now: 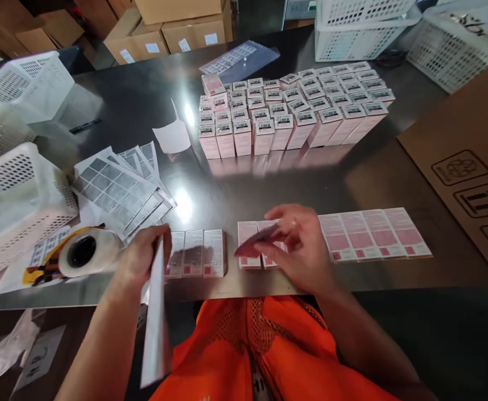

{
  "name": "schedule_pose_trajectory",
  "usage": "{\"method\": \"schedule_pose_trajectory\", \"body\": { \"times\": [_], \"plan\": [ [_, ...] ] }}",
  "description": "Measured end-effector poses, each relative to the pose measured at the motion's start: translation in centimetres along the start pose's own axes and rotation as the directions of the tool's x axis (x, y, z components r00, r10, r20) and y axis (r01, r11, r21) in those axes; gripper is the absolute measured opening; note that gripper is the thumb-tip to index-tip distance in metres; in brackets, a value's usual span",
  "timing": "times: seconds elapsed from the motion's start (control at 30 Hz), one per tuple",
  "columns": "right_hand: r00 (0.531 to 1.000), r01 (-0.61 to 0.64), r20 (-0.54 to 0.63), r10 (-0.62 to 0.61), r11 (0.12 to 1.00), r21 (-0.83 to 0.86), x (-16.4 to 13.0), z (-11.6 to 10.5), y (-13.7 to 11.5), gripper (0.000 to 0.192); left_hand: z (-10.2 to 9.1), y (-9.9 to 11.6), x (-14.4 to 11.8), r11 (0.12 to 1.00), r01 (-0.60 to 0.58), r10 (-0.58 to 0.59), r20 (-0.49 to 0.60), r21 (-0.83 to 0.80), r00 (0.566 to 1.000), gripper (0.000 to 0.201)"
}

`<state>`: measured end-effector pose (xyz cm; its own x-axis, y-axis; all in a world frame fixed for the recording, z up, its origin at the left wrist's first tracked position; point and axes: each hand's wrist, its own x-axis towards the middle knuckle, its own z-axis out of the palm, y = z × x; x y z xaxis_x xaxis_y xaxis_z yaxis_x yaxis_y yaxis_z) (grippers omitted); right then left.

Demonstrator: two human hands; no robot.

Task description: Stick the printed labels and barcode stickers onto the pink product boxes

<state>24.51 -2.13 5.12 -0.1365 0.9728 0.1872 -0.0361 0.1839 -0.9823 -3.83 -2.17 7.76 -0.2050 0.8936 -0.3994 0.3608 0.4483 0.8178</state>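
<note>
My right hand holds a small pink box tilted just above a row of flat-lying pink-and-white boxes at the table's near edge. My left hand grips a long white strip of backing paper that hangs down past the table edge. Three more flat boxes lie just right of the left hand. A block of several upright pink boxes with barcode labels on top stands at the table's middle back.
Label sheets fan out at left, beside a tape roll. White mesh baskets stand at left and back right. A flat cardboard carton lies at right. A curled white label backing sits mid-table.
</note>
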Motion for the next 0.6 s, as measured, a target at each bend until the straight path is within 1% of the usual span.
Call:
{"method": "schedule_pose_trajectory", "body": {
  "times": [0.03, 0.07, 0.13, 0.2, 0.27, 0.33, 0.43, 0.5, 0.57, 0.6],
  "plan": [
    [0.997, -0.075, 0.014, 0.075, 0.997, 0.021, 0.8, -0.4, 0.4, 0.038, 1.0, 0.3, -0.3, 1.000, -0.001, 0.000, 0.061, 0.024, 0.998, 0.051],
    [0.989, -0.143, 0.054, 0.141, 0.989, 0.034, 1.4, -0.7, 0.8, 0.041, 2.0, 0.6, -0.7, 0.999, -0.014, 0.008, 0.131, 0.047, 0.991, 0.050],
    [0.961, -0.252, 0.124, 0.246, 0.967, 0.030, 2.3, -1.2, 1.3, 0.043, 4.1, 1.0, -1.3, 0.990, -0.076, 0.043, 0.269, 0.115, 0.962, 0.041],
    [0.934, -0.321, 0.162, 0.318, 0.947, -0.005, 2.6, -1.4, 1.6, 0.043, 5.8, 1.2, -1.6, 0.971, -0.164, 0.088, 0.374, 0.176, 0.923, 0.036],
    [0.916, -0.357, 0.182, 0.358, 0.933, -0.040, 2.7, -1.4, 1.6, 0.042, 6.9, 1.2, -1.7, 0.958, -0.215, 0.115, 0.435, 0.188, 0.893, 0.037],
    [0.909, -0.364, 0.191, 0.371, 0.928, -0.073, 2.7, -1.2, 1.6, 0.040, 7.6, 1.0, -1.7, 0.959, -0.215, 0.111, 0.451, 0.187, 0.886, 0.037],
    [0.909, -0.352, 0.187, 0.374, 0.926, -0.139, 2.6, -1.0, 1.6, 0.036, 8.4, 0.8, -1.5, 0.949, -0.203, 0.090, 0.411, 0.240, 0.907, 0.037],
    [0.929, -0.307, 0.142, 0.343, 0.925, -0.225, 2.7, -1.0, 1.8, 0.033, 8.9, 0.7, -1.5, 0.944, -0.195, 0.084, 0.381, 0.264, 0.921, 0.039],
    [0.960, -0.240, 0.059, 0.273, 0.914, -0.328, 2.8, -1.1, 2.0, 0.028, 9.4, 0.6, -1.5, 0.949, -0.167, 0.059, 0.371, 0.268, 0.927, 0.041],
    [0.967, -0.226, 0.029, 0.252, 0.907, -0.357, 2.9, -1.3, 2.2, 0.026, 9.6, 0.6, -1.6, 0.953, -0.146, 0.041, 0.366, 0.266, 0.930, 0.041]
  ]
}}
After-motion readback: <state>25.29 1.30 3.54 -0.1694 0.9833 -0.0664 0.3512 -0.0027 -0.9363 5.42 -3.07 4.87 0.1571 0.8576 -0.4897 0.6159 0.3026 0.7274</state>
